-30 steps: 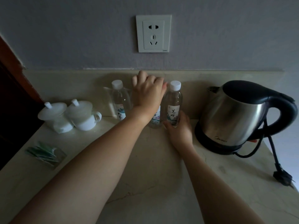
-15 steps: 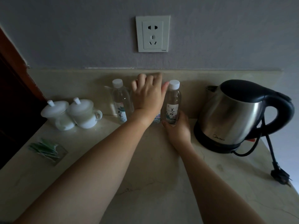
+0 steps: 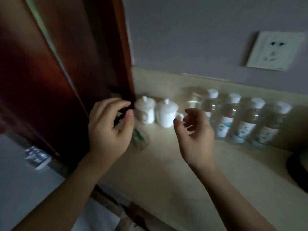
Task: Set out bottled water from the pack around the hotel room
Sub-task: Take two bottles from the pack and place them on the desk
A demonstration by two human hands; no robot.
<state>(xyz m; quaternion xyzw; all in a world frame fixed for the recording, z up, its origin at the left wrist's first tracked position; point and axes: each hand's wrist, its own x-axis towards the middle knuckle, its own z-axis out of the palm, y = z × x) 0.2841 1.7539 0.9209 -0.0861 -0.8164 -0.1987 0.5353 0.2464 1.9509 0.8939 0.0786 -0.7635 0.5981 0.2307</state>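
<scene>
Four water bottles (image 3: 233, 117) lined up on counter (image 3: 166, 172) right of lidded cups (image 3: 156, 112). Left hand (image 3: 108, 132) and right hand (image 3: 195, 135) empty, fingers loosely curled. Other spots presumably left.

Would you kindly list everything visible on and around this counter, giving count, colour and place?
clear plastic water bottles with white caps: four, standing in a row by the backsplash, right of the cups
white lidded ceramic cups: two, side by side, left of the bottles
green sachets: count unclear, blurred, in front of the cups
white wall socket: one, upper right wall
dark kettle base: one, right edge, mostly cut off
beige stone counter: one, underneath everything
reddish-brown wooden panel: one, left
left hand: loosely curled, holds nothing
right hand: relaxed, holds nothing
</scene>
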